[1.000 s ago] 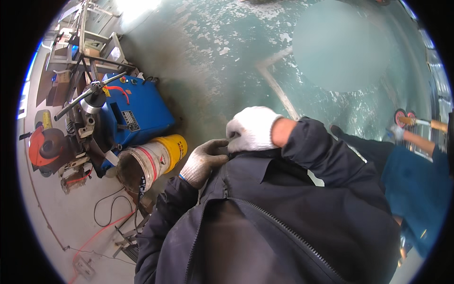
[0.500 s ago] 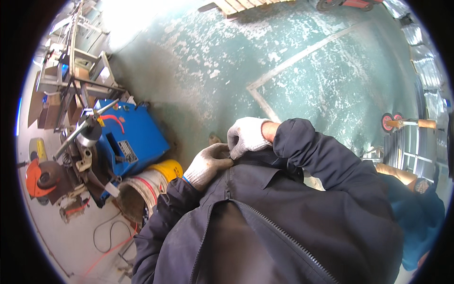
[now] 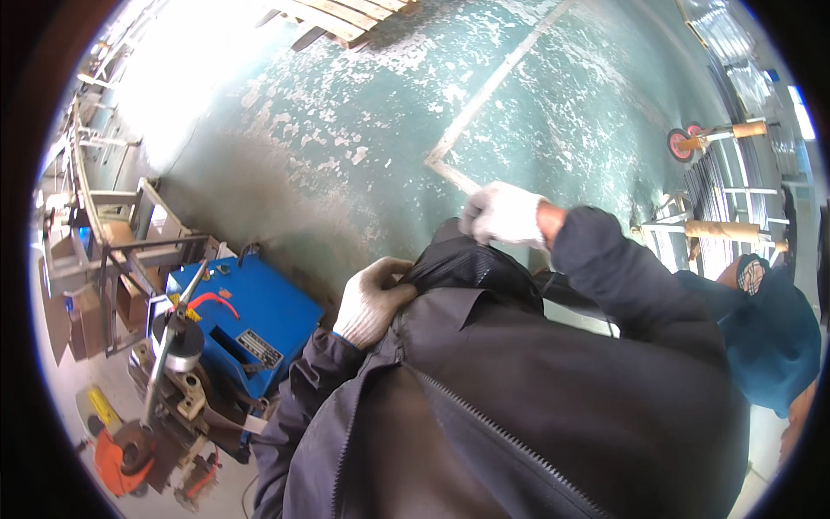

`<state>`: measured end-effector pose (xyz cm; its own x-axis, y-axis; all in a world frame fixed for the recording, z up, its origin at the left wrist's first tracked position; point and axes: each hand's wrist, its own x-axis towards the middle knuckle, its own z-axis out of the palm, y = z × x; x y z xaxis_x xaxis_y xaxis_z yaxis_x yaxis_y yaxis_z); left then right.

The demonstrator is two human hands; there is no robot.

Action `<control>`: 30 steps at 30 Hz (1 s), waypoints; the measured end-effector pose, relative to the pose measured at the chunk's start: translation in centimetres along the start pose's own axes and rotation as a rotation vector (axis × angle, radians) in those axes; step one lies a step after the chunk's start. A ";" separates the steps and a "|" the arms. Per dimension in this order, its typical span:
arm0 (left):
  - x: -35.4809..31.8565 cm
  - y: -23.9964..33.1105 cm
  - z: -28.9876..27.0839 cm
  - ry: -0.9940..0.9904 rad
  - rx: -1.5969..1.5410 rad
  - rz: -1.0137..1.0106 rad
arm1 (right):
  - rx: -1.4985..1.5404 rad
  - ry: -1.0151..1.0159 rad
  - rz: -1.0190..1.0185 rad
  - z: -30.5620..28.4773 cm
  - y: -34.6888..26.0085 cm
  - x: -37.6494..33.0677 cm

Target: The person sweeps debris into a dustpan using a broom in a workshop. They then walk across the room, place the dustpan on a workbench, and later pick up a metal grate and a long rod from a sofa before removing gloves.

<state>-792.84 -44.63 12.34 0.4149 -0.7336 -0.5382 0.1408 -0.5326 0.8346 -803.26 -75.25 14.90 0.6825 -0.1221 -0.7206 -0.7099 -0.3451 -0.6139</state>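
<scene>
I wear a dark jacket point(image 3: 588, 381) whose zip point(image 3: 506, 432) is parted at the chest and joined lower down. My left hand point(image 3: 373, 303), in a white knitted glove, is closed on the jacket's front edge, with thumb and fingers pinching the cloth. My right hand point(image 3: 506, 216), gloved too, grips the lower front of the jacket and holds it out from my body. Mesh-like black lining point(image 3: 484, 266) shows between the hands. The fingertips of my right hand are partly blurred.
To the left stand a blue machine point(image 3: 246, 316) with a metal lever and an orange-guarded cutting tool point(image 3: 121, 463). A wooden pallet point(image 3: 346, 16) lies far ahead on worn green floor point(image 3: 380, 130). Another person in teal clothing point(image 3: 765, 355) is close on my right, beside racks point(image 3: 726, 203).
My right hand has moved right and away from my left, pulling the jacket's hem outward. The view has shifted, so the blue machine appears lower.
</scene>
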 end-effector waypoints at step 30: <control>30.2 12.5 -42.7 0.072 -0.168 -0.079 | -0.795 -0.512 -0.574 -17.3 -38.3 43.5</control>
<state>-740.20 -55.42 11.50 0.4592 -0.6569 -0.5980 0.3212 -0.5048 0.8012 -743.40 -83.41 12.60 0.5914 0.5840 -0.5560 0.1287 -0.7491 -0.6499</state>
